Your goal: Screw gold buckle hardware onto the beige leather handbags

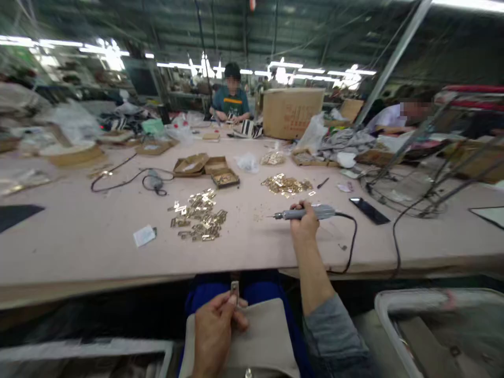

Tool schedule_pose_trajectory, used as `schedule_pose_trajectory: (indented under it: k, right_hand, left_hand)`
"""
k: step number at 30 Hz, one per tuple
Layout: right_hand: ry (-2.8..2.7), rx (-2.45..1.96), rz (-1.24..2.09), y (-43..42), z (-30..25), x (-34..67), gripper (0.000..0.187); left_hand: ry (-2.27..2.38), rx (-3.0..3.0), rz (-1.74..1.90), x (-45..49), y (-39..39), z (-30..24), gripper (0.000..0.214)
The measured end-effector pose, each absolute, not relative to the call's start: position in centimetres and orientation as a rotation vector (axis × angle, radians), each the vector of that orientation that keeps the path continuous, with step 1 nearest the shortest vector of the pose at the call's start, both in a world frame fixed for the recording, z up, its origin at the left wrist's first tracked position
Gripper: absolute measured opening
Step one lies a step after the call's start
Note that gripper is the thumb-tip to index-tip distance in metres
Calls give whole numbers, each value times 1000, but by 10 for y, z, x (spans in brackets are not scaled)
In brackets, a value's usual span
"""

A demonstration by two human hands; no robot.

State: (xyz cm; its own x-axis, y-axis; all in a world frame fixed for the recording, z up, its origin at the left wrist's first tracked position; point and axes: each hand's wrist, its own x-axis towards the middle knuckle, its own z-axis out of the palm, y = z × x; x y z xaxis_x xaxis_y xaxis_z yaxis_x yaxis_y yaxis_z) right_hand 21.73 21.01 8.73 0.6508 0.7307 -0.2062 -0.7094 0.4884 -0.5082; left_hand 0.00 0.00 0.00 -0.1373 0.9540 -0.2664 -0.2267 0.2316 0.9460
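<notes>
While gold-toned metal pieces (207, 227) lie piled beyond the left hand (214, 325), that hand pinches a small tab (235, 289) over a beige panel (268, 331); farther right, the right hand (305, 221) grips a grey power screwdriver (324, 211), a dark phone (369, 211) lying to its right.

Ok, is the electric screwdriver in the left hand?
No, the right hand grips the electric screwdriver by its grey body, while the left hand pinches a small tab over the lap.
</notes>
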Motion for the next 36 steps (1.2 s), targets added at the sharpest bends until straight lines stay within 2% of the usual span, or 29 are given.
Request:
schedule_pose_trajectory:
  k: [7, 13, 36]
  right_hand:
    - [-418, -641, 1042, 113, 102, 191, 33]
    - [-602, -738, 970, 51, 108, 146, 25]
    - [-951, -819, 875, 28, 87, 106, 13]
  left_hand:
    - [1307, 709, 1213, 3, -4, 11, 35]
    - [1273, 763, 1226, 8, -10, 9, 34]
    - [1299, 829, 1212, 6, -24, 17, 30]
